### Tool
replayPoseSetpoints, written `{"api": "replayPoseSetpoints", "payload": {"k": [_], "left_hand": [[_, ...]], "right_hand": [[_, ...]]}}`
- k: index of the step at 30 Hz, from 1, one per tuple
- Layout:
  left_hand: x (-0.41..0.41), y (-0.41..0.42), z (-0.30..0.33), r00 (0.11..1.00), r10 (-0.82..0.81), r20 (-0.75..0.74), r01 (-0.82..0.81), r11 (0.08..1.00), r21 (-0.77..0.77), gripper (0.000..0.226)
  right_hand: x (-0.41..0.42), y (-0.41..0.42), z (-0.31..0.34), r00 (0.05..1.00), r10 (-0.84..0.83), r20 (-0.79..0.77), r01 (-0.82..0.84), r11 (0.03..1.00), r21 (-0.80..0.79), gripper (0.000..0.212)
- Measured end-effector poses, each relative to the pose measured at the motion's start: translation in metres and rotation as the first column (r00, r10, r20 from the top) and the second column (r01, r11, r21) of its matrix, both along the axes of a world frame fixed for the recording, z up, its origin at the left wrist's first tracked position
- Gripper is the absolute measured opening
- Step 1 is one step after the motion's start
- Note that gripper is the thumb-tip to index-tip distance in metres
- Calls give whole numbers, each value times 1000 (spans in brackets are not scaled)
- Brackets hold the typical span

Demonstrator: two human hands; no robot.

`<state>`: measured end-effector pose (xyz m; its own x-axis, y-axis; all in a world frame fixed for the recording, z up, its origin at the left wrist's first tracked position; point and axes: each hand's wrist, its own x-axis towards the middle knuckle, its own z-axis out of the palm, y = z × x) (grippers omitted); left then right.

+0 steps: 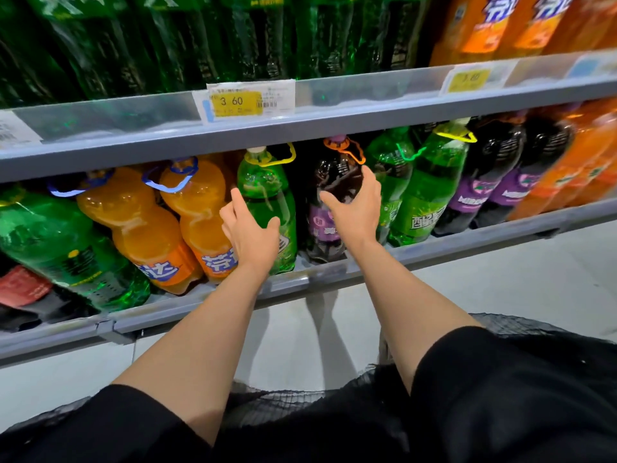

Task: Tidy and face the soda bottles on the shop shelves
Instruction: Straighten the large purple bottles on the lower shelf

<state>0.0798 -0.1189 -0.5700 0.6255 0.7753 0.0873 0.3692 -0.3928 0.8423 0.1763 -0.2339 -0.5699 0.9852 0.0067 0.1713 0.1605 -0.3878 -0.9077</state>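
Here the left hand (252, 233) is spread open, fingers straight, in front of a green soda bottle (267, 198) on the lower shelf (200, 312); whether it touches the bottle cannot be told. The right hand (354, 208) is open too, thumb and fingers cupped wide around the shoulder of a dark purple-labelled bottle (329, 208) just beside the green one, not clearly gripping it. Left of the green bottle stand two orange bottles (197, 208) with blue carry loops, then another green bottle leaning over. To the right stand more green bottles (430, 192), dark ones and orange ones. A yellow price tag (237, 101) sits on the upper shelf edge (334, 118).
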Motion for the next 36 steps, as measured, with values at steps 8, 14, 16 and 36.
{"api": "replayPoseSetpoints", "payload": {"k": [8, 14, 16, 36], "left_hand": [[2, 5, -4, 1000, -8, -9, 8, 1000, 22, 83], [7, -1, -8, 999, 5, -41, -3, 999, 48, 92], [9, -2, -9, 999, 11, -42, -9, 999, 48, 94], [8, -82, 36, 929, -366, -50, 369, 926, 86, 83]], "right_hand": [[18, 21, 23, 987, -107, 120, 120, 987, -103, 67], [26, 27, 36, 1000, 4, -28, -6, 999, -54, 38], [19, 26, 38, 1000, 18, 5, -18, 995, 96, 37], [-31, -58, 41, 990, 142, 4, -142, 982, 123, 35]]}}
